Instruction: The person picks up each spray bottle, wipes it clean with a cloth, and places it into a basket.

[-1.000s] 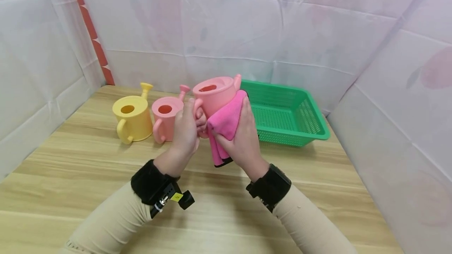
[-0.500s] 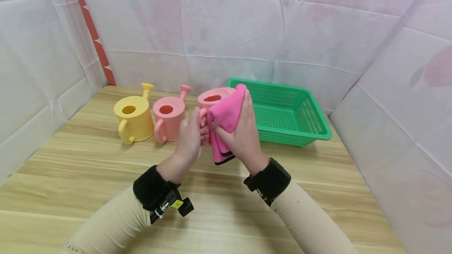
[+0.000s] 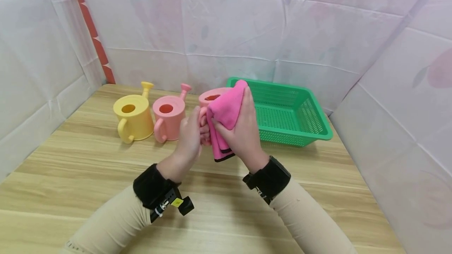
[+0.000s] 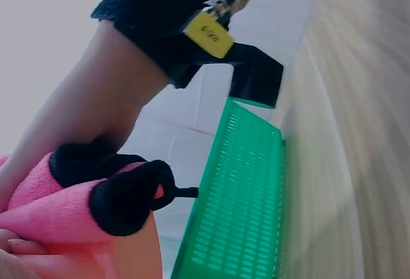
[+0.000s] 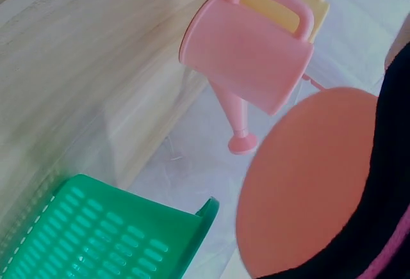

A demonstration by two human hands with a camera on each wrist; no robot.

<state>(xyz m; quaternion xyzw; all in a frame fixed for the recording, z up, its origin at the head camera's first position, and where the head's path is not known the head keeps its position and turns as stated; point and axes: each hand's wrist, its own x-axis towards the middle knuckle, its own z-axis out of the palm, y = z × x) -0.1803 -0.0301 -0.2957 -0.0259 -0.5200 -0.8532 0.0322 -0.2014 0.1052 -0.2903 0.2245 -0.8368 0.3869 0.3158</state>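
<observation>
Wood-grain desk (image 3: 219, 222), pale draped walls (image 3: 229, 22). We see the left hand (image 3: 189, 131) gripping a pink can (image 3: 217, 91), raised off the desk; the right hand (image 3: 243, 130) pinches a cloth (image 3: 226, 109) against it. Another pink can (image 3: 173, 122) and a yellow can (image 3: 138, 122) stand left, a basket (image 3: 294, 138) right.

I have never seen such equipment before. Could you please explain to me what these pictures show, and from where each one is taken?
There is no robot here: a person works with two bare hands. The wide view comes from a camera worn on the head, looking forward and down. The two tilted views come from cameras worn on the wrists, where you see black wristbands. The left hand grips a pink watering can by its handle; the right hand holds a bright pink cloth over part of it. On the wooden table stand a yellow watering can, a second pink watering can and a green basket.
</observation>
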